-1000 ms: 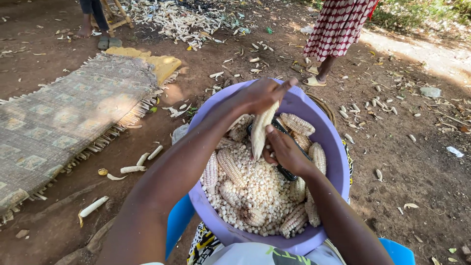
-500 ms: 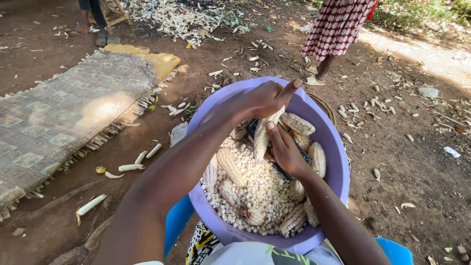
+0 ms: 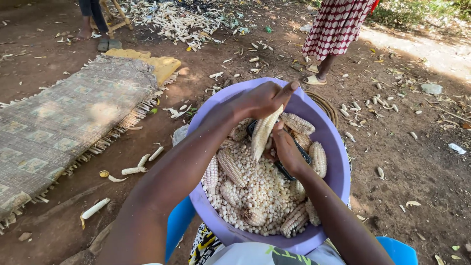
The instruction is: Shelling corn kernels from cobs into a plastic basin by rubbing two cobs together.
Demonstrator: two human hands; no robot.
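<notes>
Since half a second ago, both hands have shifted slightly over the basin: the cob has tipped more upright, and my left index finger now points out straight past its top end. My left hand point(image 3: 262, 99) grips the upper end of the maize cob point(image 3: 262, 132), fingers curled round it except that one stretched finger. My right hand point(image 3: 287, 152) sits lower, just beside the cob's lower half, thumb pressed up against it; its other fingers are folded over a dark object point(image 3: 294, 162) that I cannot make out clearly. The cob stands tilted, its lower tip down among the loose grain, above the middle of the purple basin point(image 3: 333, 162).

Inside the basin lies a bed of loose pale kernels point(image 3: 255, 191), with several whole cobs point(image 3: 314, 157) ranged along the far and right walls and a few more half buried on the left. The basin rests on something blue point(image 3: 179, 225) under its near rim, close to my lap.

On the bare earth to the left lies a woven mat point(image 3: 68, 118) with a yellow cushion point(image 3: 157, 61) at its far corner. Stripped cobs point(image 3: 135, 170) are scattered near the mat's edge, and a large heap of them point(image 3: 176, 19) lies further off. One person in a red spotted skirt point(image 3: 336, 24) stands beyond the basin; another person's legs point(image 3: 93, 19) show at the top left beside a wooden stool point(image 3: 115, 14).
</notes>
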